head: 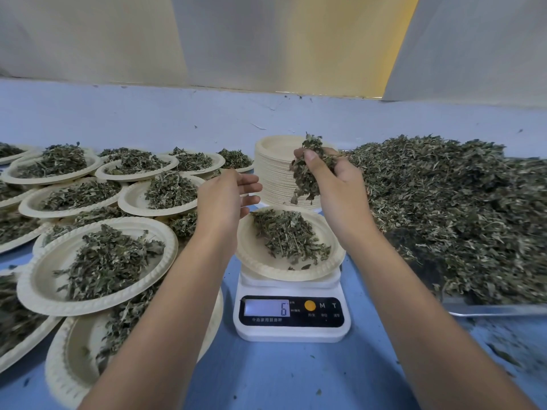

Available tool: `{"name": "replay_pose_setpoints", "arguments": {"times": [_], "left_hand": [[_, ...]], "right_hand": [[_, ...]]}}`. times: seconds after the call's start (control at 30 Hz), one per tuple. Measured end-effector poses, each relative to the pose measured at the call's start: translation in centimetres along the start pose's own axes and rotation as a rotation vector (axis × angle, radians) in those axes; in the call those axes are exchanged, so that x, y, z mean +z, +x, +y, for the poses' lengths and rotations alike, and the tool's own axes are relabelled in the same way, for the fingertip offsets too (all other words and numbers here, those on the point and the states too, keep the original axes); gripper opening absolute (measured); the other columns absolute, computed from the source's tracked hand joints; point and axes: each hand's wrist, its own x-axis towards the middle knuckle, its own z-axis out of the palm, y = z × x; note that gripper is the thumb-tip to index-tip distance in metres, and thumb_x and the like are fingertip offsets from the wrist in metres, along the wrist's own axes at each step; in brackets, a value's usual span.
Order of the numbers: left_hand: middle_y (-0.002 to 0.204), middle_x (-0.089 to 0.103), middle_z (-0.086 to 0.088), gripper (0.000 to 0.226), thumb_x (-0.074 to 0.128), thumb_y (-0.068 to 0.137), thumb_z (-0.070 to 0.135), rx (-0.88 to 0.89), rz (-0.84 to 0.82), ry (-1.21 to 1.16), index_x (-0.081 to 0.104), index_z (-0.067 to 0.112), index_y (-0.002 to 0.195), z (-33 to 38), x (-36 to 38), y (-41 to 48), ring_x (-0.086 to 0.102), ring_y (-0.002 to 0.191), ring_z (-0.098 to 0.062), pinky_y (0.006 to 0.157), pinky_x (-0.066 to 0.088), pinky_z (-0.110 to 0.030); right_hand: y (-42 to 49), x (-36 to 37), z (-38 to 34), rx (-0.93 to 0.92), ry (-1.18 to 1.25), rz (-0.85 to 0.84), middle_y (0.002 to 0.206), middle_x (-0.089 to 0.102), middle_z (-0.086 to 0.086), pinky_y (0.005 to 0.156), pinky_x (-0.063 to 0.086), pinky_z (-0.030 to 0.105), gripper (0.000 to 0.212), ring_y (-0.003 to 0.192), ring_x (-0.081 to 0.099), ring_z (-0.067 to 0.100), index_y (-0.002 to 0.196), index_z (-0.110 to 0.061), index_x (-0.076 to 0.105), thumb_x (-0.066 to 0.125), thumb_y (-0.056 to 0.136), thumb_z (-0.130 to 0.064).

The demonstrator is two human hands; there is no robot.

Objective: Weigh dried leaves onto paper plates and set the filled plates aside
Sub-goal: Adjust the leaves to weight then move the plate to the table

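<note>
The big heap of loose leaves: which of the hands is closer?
Right. The right hand, gripping leaves, is beside the heap; the left hand is farther left, across the weighing plate.

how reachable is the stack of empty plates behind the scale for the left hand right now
Probably yes: the left hand is open, holds nothing and hovers just left of the stack of empty plates, with nothing between them.
</note>
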Motion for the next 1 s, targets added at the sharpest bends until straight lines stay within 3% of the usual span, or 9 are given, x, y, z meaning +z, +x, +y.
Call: {"name": "replay_pose_setpoints", "arguments": {"times": [0.17, 0.37, 0.47, 0.53, 0.6, 0.67, 0.7, 0.83, 1.0], "left_hand": [[0.07, 0.071, 0.004, 0.028, 0.041, 0.089, 0.015, 0.001, 0.002, 0.002, 0.068, 0.012, 0.08, 0.0, -0.1, 0.0, 0.056, 0.048, -0.005, 0.055, 0.039, -0.02], [0.069, 0.071, 0.004, 0.029, 0.041, 0.089, 0.014, -0.003, 0.006, 0.004, 0.068, 0.012, 0.08, 0.0, 0.0, 0.1, 0.056, 0.048, -0.006, 0.053, 0.039, -0.019], [0.067, 0.07, 0.005, 0.029, 0.041, 0.09, 0.014, -0.003, 0.006, 0.009, 0.068, 0.012, 0.08, -0.2, -0.1, 0.1, 0.057, 0.049, -0.006, 0.053, 0.039, -0.019], [0.065, 0.07, 0.006, 0.029, 0.04, 0.09, 0.014, -0.004, 0.008, 0.011, 0.068, 0.011, 0.08, -0.2, -0.2, 0.1, 0.057, 0.05, -0.006, 0.052, 0.039, -0.019], [0.064, 0.07, 0.006, 0.029, 0.04, 0.09, 0.014, -0.005, 0.005, 0.01, 0.068, 0.011, 0.08, -0.2, -0.2, 0.2, 0.057, 0.051, -0.006, 0.052, 0.038, -0.019], [0.064, 0.07, 0.006, 0.03, 0.04, 0.091, 0.014, -0.008, 0.004, 0.014, 0.068, 0.011, 0.08, -0.2, -0.2, 0.2, 0.057, 0.051, -0.006, 0.053, 0.038, -0.02], [0.064, 0.07, 0.006, 0.03, 0.04, 0.091, 0.014, -0.007, 0.005, 0.015, 0.068, 0.011, 0.08, -0.2, -0.2, 0.2, 0.056, 0.05, -0.006, 0.053, 0.039, -0.02], [0.064, 0.07, 0.006, 0.03, 0.04, 0.091, 0.014, -0.006, 0.01, 0.015, 0.067, 0.011, 0.079, -0.1, -0.2, 0.2, 0.056, 0.05, -0.007, 0.053, 0.038, -0.02], [0.065, 0.07, 0.005, 0.029, 0.041, 0.09, 0.013, -0.006, -0.006, 0.01, 0.067, 0.011, 0.08, -0.2, -0.2, 0.1, 0.057, 0.053, -0.008, 0.053, 0.039, -0.02]], "right_hand": [[-0.3, 0.1, 0.4, -0.017, -0.235, -0.025, 0.07, 0.059, -0.022, 0.06, 0.036, 0.004, 0.019, 0.072, 0.054, -0.007, 0.079, -0.031, 0.058, 0.052, 0.097, -0.034], [-0.6, 0.1, 0.5, -0.045, -0.368, -0.086, 0.066, 0.056, -0.02, 0.059, 0.034, 0.002, 0.027, 0.064, 0.049, -0.02, 0.088, -0.019, 0.068, 0.049, 0.098, -0.035], [-0.7, 0.1, 0.4, -0.025, -0.332, -0.052, 0.042, 0.047, -0.014, 0.047, 0.031, 0.009, 0.039, 0.044, 0.044, -0.011, 0.06, -0.02, 0.049, 0.051, 0.098, -0.031], [-0.7, 0.1, 0.4, 0.0, -0.334, -0.043, 0.037, 0.043, -0.018, 0.046, 0.029, 0.016, 0.044, 0.041, 0.041, -0.004, 0.056, -0.023, 0.04, 0.051, 0.098, -0.03], [-0.6, 0.2, 0.1, 0.028, -0.24, -0.054, 0.055, 0.057, -0.024, 0.059, 0.04, 0.016, 0.033, 0.058, 0.053, -0.005, 0.067, -0.022, 0.058, 0.05, 0.099, -0.026], [-0.2, 0.4, -0.1, 0.097, -0.022, -0.031, 0.086, 0.069, -0.006, 0.073, 0.052, 0.019, 0.023, 0.08, 0.064, 0.01, 0.091, -0.011, 0.069, 0.048, 0.099, -0.018], [-0.1, 0.4, -0.3, 0.125, 0.081, -0.013, 0.092, 0.069, 0.001, 0.073, 0.053, 0.019, 0.022, 0.08, 0.064, 0.013, 0.098, -0.006, 0.068, 0.047, 0.1, -0.015], [0.3, 0.1, -0.6, 0.176, 0.308, 0.026, 0.099, 0.067, 0.007, 0.076, 0.056, 0.023, 0.02, 0.082, 0.064, 0.014, 0.099, -0.007, 0.066, 0.046, 0.1, -0.013], [0.2, 0.1, -0.6, 0.17, 0.326, 0.029, 0.099, 0.068, 0.005, 0.075, 0.056, 0.023, 0.02, 0.083, 0.066, 0.014, 0.095, -0.012, 0.067, 0.047, 0.1, -0.013]]}}
